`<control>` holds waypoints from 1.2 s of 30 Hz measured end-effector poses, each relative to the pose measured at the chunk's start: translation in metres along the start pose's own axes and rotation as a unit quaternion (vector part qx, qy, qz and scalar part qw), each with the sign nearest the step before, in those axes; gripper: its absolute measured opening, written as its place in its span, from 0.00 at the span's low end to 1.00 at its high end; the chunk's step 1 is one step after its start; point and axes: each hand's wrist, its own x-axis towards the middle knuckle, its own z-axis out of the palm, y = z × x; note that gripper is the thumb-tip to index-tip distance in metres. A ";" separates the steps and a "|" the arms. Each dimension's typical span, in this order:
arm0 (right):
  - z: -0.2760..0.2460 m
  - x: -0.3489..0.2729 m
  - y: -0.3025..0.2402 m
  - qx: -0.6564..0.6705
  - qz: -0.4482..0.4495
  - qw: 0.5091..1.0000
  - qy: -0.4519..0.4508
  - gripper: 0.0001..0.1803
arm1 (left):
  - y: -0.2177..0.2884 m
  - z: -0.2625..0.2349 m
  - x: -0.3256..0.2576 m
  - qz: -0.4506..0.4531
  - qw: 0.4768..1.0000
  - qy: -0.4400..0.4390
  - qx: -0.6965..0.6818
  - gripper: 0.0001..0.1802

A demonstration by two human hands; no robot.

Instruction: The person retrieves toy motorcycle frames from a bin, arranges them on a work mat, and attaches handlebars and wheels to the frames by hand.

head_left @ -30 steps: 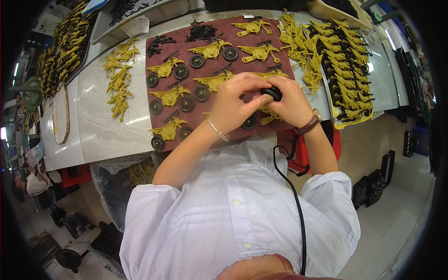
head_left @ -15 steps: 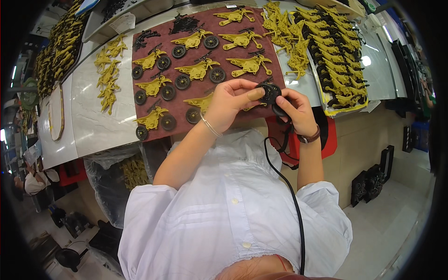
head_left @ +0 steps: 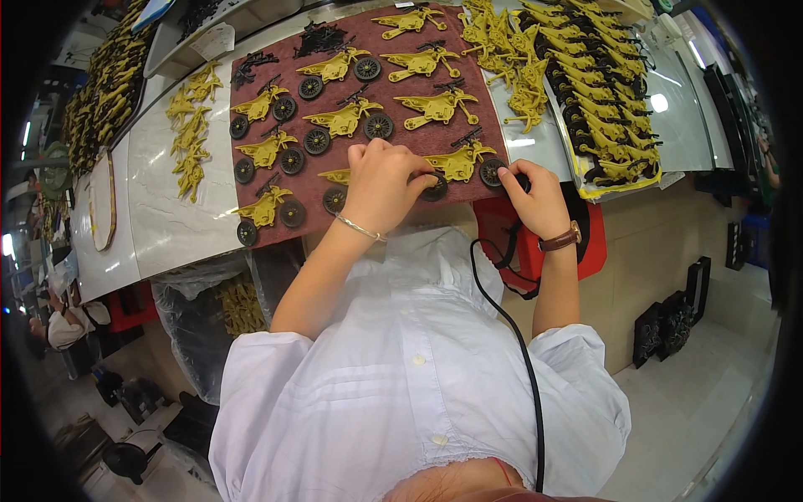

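A yellow toy motorcycle body (head_left: 458,163) lies on the maroon cloth (head_left: 318,180) in front of me. At its lower left, a black spoked wheel (head_left: 435,187) is pinched at its edge by the thumb and finger of my left hand (head_left: 381,188), whose other fingers are curled. Against the body's right side rests another black wheel (head_left: 491,173), touched by the thumb of my right hand (head_left: 538,201). A further dark round piece (head_left: 523,181), probably a wheel, sits between that thumb and its fingers. My left hand partly hides the neighbouring yellow body (head_left: 336,176).
Several yellow bodies (head_left: 343,120) lie in rows on the cloth, many with two wheels. Small black parts (head_left: 322,38) are heaped at the back. Yellow pieces (head_left: 523,71) pile up at right, beside a tray (head_left: 619,192) of yellow-and-black assemblies. A black cable (head_left: 527,360) hangs down my front.
My hands have moved apart from the black wheels they held together. Two wheels now lie beside the yellow body; my left hand has shifted left and my right hand slightly down.
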 end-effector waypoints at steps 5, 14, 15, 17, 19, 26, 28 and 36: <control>-0.002 -0.002 -0.003 -0.039 -0.003 0.998 0.040 0.15 | 0.005 0.001 0.002 0.000 0.998 -0.004 0.058 0.06; -0.010 -0.001 0.000 0.157 0.006 0.987 0.038 0.10 | 0.003 0.003 0.004 -0.014 0.998 0.005 0.055 0.08; -0.013 -0.001 -0.003 0.275 0.062 0.959 -0.022 0.09 | 0.003 0.002 0.004 -0.015 0.998 0.007 0.060 0.08; -0.016 -0.003 -0.011 0.338 0.043 0.939 -0.048 0.09 | 0.005 0.001 0.004 -0.016 0.998 0.009 0.064 0.09; -0.017 -0.003 -0.020 0.400 0.024 0.913 -0.073 0.11 | 0.007 -0.001 0.006 0.004 0.996 0.079 0.029 0.09; 0.008 0.014 -0.045 0.371 -0.097 0.921 -0.070 0.17 | 0.013 -0.001 0.021 -0.062 0.857 -0.032 -0.510 0.11; 0.011 0.026 -0.048 0.363 -0.131 0.920 -0.069 0.17 | 0.004 -0.001 0.028 -0.102 0.799 -0.051 -0.591 0.13; -0.026 0.085 -0.033 0.377 -0.035 0.916 -0.129 0.12 | -0.033 -0.023 0.056 -0.061 0.989 0.014 -0.132 0.09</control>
